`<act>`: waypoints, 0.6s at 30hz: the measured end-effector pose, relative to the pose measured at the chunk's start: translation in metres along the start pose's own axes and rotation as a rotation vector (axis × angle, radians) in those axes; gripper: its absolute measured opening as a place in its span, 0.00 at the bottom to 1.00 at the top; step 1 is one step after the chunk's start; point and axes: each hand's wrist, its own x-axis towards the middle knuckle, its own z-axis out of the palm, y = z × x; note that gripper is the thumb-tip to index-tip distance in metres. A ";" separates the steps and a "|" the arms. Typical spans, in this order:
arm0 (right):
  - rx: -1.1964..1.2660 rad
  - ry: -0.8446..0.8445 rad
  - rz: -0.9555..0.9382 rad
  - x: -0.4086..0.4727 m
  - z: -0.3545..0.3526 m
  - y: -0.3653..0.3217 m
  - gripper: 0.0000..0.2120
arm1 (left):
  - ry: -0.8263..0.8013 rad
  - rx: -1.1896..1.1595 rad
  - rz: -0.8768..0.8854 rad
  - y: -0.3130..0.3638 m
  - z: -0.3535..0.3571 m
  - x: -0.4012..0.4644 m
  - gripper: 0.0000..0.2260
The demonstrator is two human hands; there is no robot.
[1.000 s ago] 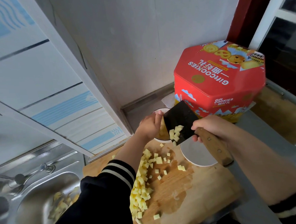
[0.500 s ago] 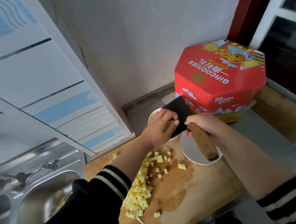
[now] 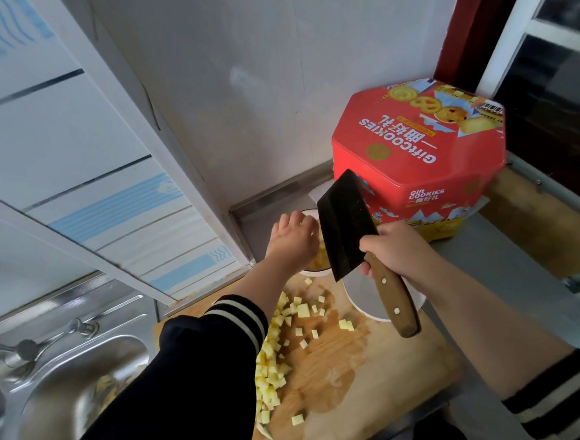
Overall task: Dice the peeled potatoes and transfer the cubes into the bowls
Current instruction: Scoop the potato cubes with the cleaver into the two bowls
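Pale yellow potato cubes (image 3: 271, 362) are scattered on a tan wooden board (image 3: 369, 386); a red cookie tin (image 3: 425, 162) is printed with white lettering.

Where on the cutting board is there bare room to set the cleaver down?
Free: the near right of the cutting board, between the scattered potato cubes and the right edge. Crowded: the left side under the cube pile, and the far edge by the bowls.

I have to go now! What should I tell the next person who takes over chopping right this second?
Right hand grips the cleaver by its wooden handle, blade raised and bare.
Left hand is over the far bowl, which holds cubes; its fingers are hidden.
Second bowl looks empty where visible.
Done: some cubes transferred.
Left: the potato cubes on the cutting board still need scooping into the bowls.
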 end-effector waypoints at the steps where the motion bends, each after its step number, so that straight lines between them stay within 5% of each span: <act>1: -0.031 0.007 -0.010 -0.001 -0.001 0.003 0.07 | -0.021 0.036 -0.005 -0.001 0.000 -0.002 0.12; 5: -0.146 0.068 -0.086 -0.012 -0.002 0.015 0.09 | 0.112 -0.065 0.078 -0.003 -0.007 -0.017 0.12; 8: -0.251 0.139 -0.158 -0.028 -0.001 0.030 0.10 | 0.438 -0.386 -0.104 -0.011 -0.010 -0.051 0.13; 10: -0.286 0.168 -0.190 -0.039 0.003 0.041 0.12 | 0.475 -0.491 -0.231 -0.023 -0.001 -0.077 0.13; 14: -0.269 0.116 -0.197 -0.061 0.020 0.070 0.05 | -0.039 -0.259 -0.207 -0.047 0.026 -0.094 0.22; 18: -0.427 0.179 -0.303 -0.080 0.037 0.099 0.07 | -0.279 -0.141 -0.199 -0.055 0.031 -0.073 0.26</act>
